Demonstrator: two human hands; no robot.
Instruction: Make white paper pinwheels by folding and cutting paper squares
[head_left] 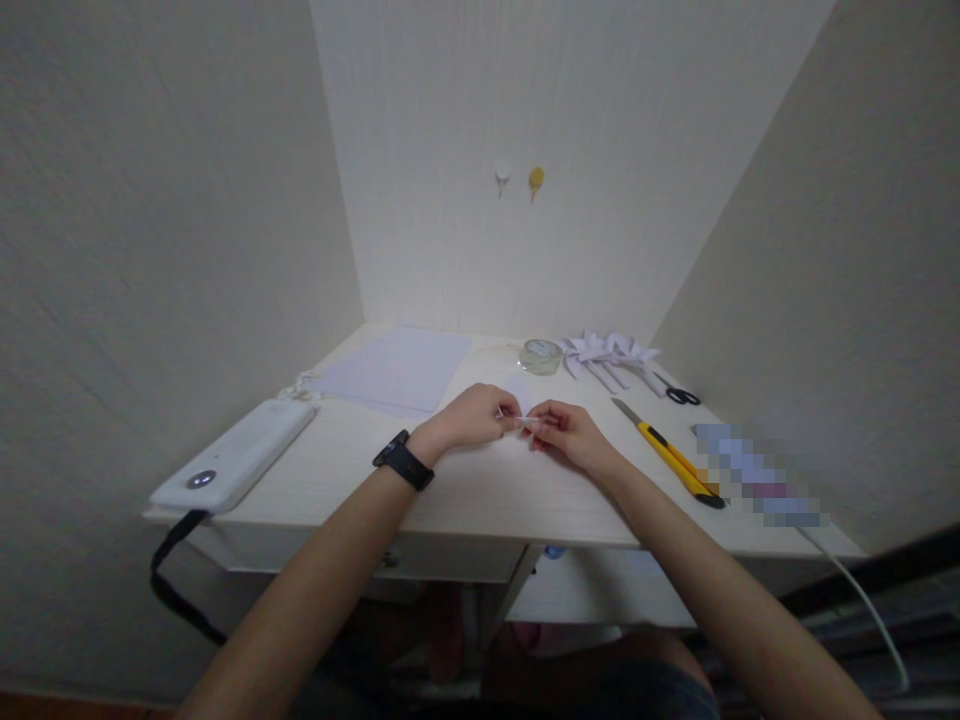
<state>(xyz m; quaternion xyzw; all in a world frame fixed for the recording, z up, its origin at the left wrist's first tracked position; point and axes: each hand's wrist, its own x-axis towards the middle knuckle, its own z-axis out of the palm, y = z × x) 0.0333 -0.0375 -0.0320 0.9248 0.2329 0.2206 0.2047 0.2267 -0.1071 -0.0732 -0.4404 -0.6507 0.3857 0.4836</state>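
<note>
Over the middle of the desk, my left hand (478, 414) is closed with its fingertips on a small piece of white paper (526, 419). From the other side, my right hand (568, 432) pinches the same paper, so the two hands almost meet. The paper looks thin, folded or rolled; my fingers cover most of it. Just behind my hands lies a pale lilac piece of paper (516, 382), partly hidden. A black watch (405, 461) is on my left wrist.
Pale paper sheets (397, 362) lie back left, beside a white device (236, 455) with a black strap. A tape roll (540, 356), paper pinwheels (609, 352) and black scissors (681, 396) are back right. A yellow utility knife (671, 460), blade out, lies near a blurred-out corded object (754, 475).
</note>
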